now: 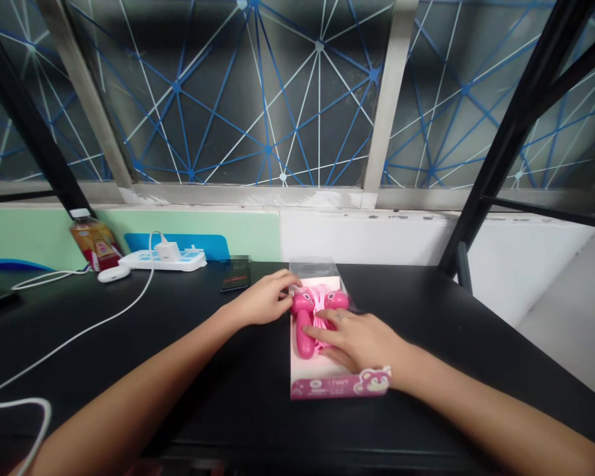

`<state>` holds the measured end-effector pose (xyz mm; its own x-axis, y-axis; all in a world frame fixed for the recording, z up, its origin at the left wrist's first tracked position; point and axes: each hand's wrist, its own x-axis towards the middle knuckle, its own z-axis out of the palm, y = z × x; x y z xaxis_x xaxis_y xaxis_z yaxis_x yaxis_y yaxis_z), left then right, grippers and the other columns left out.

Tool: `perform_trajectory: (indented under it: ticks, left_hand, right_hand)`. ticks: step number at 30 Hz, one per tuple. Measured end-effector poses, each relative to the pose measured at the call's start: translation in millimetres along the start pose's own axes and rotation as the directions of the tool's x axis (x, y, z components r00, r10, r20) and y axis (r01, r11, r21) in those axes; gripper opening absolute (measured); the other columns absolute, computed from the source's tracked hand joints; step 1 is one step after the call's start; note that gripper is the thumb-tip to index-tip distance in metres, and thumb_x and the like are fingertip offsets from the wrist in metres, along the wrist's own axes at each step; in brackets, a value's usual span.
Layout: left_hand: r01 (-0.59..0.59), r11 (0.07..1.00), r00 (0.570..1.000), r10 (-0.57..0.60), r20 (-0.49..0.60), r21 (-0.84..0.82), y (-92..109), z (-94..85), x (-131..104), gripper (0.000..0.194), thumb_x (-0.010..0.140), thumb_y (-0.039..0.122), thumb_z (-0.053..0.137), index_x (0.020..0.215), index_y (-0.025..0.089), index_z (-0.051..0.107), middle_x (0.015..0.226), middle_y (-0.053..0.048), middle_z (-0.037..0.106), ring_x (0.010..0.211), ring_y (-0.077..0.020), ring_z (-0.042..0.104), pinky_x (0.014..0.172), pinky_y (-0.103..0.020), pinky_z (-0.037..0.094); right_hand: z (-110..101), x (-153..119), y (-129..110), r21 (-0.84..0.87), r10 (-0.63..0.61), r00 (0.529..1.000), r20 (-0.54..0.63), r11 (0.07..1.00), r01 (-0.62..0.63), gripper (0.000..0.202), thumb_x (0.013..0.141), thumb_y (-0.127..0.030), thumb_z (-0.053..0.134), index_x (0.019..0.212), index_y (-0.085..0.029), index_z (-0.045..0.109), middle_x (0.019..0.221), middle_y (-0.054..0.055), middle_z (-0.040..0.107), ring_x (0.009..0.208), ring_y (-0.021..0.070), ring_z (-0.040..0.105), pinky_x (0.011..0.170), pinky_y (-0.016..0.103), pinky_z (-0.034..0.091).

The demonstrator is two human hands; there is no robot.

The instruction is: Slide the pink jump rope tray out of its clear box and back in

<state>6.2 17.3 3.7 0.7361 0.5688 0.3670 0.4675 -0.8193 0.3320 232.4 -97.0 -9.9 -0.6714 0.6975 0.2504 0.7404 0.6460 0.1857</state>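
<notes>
A pink jump rope (305,337) lies in an open-fronted box (337,389) with a white inside and a pink front panel showing a cartoon bear. Its two handles have animal-head ends, and the light pink cord is bundled between them. My left hand (265,297) is at the box's far left edge, fingers apart, fingertips by the left handle's head. Across the cord and handles lies my right hand (361,337), its fingers spread and touching the jump rope. That hand covers much of the right handle.
A dark phone-like object (235,274) lies behind my left hand. Further left are a white power strip (183,260) with a charger, a white round device (114,274) and a drink bottle (95,241). A white cable (99,324) crosses the black table (218,403). Black frame posts flank the window.
</notes>
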Motion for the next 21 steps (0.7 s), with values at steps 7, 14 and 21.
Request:
perform_trajectory:
  ticks: [7, 14, 21]
  left_hand:
    - [-0.007, 0.999, 1.0, 0.007, -0.009, 0.047, 23.0, 6.6, -3.0, 0.036, 0.086, 0.011, 0.045, 0.116, 0.025, 0.058, 0.114, -0.004, 0.059, 0.099, -0.0193, 0.06, 0.084, -0.031, 0.05]
    - [0.002, 0.999, 1.0, -0.002, -0.014, 0.053, 18.6, 8.8, -2.9, 0.036, 0.086, 0.011, 0.046, 0.116, 0.026, 0.058, 0.118, -0.004, 0.058, 0.1, -0.0194, 0.06, 0.086, -0.033, 0.049]
    - [0.013, 0.997, 0.999, -0.009, -0.052, 0.074, 22.2, 14.3, -3.4, 0.03, 0.089, 0.01, 0.044, 0.112, 0.023, 0.059, 0.112, -0.005, 0.061, 0.097, -0.0193, 0.062, 0.085, -0.033, 0.05]
  right_hand:
    - [3.8, 5.2, 2.5, -0.172, -0.053, 0.99, -0.129, 0.985, 0.03, 0.035, 0.096, -0.018, 0.046, 0.129, -0.014, 0.056, 0.11, 0.017, 0.065, 0.096, 0.0287, 0.061, 0.079, 0.043, 0.051]
    - [-13.1, -14.4, -19.8, 0.308, -0.305, 0.952, 0.011, 0.907, 0.287, 0.048, 0.09, -0.06, 0.051, 0.117, -0.023, 0.065, 0.102, 0.005, 0.066, 0.09, 0.0212, 0.061, 0.079, 0.033, 0.049]
    - [-7.8, -5.8, -9.7, 0.232, -0.075, 0.995, 0.073, 0.971, 0.056, 0.04, 0.098, -0.046, 0.042, 0.123, -0.023, 0.063, 0.121, 0.011, 0.064, 0.104, 0.0283, 0.061, 0.087, 0.044, 0.048]
